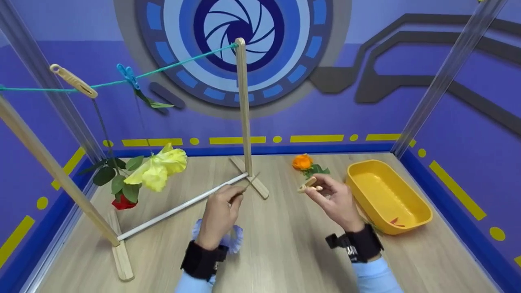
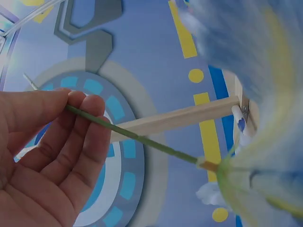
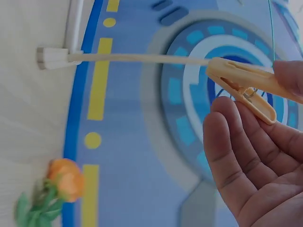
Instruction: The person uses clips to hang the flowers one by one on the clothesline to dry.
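- Your left hand (image 1: 221, 213) pinches a green stem (image 2: 142, 138) between thumb and fingers; the pale blue flower (image 1: 236, 240) on its end hangs below, partly hidden by your wrist in the head view.
- Your right hand (image 1: 336, 201) grips a beige clothespin (image 3: 260, 82) between thumb and fingers, well apart from your left.
- Just beyond your right hand, an orange flower (image 1: 302, 162) with green leaves lies on the wooden table (image 1: 281, 244).
- To your right stands a yellow tub (image 1: 386, 195) with small red pieces (image 1: 395, 222) inside.
- Ahead and left is a rack: two wooden posts (image 1: 243, 101), a white bar (image 1: 183, 206) low between them and a teal cord (image 1: 183, 63) above.
- On that cord, another beige clothespin (image 1: 75, 81) holds a red flower (image 1: 125, 202) head down, and a blue clothespin (image 1: 128, 75) holds a yellow flower (image 1: 156, 169).
- Behind it all, you face a blue-purple wall (image 1: 285, 118) with yellow dashes.
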`<state>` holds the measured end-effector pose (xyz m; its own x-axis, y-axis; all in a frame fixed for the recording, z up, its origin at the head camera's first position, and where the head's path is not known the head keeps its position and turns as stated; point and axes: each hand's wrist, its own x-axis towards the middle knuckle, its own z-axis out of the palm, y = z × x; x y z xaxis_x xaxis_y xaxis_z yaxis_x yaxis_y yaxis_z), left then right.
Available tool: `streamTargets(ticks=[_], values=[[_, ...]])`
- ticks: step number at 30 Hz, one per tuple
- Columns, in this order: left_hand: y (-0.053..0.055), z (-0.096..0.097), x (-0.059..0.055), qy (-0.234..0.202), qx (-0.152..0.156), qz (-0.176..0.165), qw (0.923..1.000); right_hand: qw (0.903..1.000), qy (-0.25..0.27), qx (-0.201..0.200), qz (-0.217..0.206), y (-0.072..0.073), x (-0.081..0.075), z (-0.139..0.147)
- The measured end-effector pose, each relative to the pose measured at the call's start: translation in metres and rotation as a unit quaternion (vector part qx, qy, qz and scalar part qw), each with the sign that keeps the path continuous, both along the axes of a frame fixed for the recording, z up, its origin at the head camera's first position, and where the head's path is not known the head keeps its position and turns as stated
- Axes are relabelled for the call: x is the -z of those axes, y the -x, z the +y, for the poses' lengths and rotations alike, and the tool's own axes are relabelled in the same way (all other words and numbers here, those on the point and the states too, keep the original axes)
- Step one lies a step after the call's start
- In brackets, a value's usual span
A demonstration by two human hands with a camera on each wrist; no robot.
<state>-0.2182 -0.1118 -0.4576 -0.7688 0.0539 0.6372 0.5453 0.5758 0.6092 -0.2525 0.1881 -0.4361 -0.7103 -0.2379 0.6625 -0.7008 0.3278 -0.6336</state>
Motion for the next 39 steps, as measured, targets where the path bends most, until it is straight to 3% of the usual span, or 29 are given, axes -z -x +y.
streamTargets(ticks=[5,10,14,18,23,28,35,37,39], values=[[0.008,-0.018,-0.02,-0.005,-0.026,0.0,0.9997,0.9947,-0.071,-0.051,0.055,0.018,-0.051,-0.022],[0.017,-0.037,-0.04,0.008,-0.063,0.005,0.998,0.9785,-0.141,-0.106,0.107,0.036,-0.102,-0.049],[0.023,-0.053,-0.055,0.009,-0.064,0.015,0.9978,0.9664,-0.166,-0.144,0.133,0.052,-0.138,-0.074],[0.028,-0.067,-0.072,0.011,-0.06,-0.003,0.9982,0.96,-0.189,-0.164,0.125,0.062,-0.172,-0.099],[0.034,-0.08,-0.093,-0.002,-0.064,-0.046,0.9969,0.9575,-0.223,-0.157,0.096,0.07,-0.211,-0.132],[0.04,-0.089,-0.113,-0.026,-0.085,-0.098,0.9912,0.9495,-0.261,-0.139,0.106,0.075,-0.242,-0.162],[0.047,-0.092,-0.141,-0.02,-0.118,-0.1,0.9877,0.938,-0.298,-0.114,0.134,0.078,-0.275,-0.198],[0.058,-0.098,-0.138,-0.019,-0.121,-0.092,0.9881,0.9351,-0.31,-0.104,0.137,0.078,-0.282,-0.208],[0.087,-0.116,-0.116,-0.006,-0.13,-0.067,0.9892,0.9305,-0.324,-0.097,0.141,0.077,-0.287,-0.218]])
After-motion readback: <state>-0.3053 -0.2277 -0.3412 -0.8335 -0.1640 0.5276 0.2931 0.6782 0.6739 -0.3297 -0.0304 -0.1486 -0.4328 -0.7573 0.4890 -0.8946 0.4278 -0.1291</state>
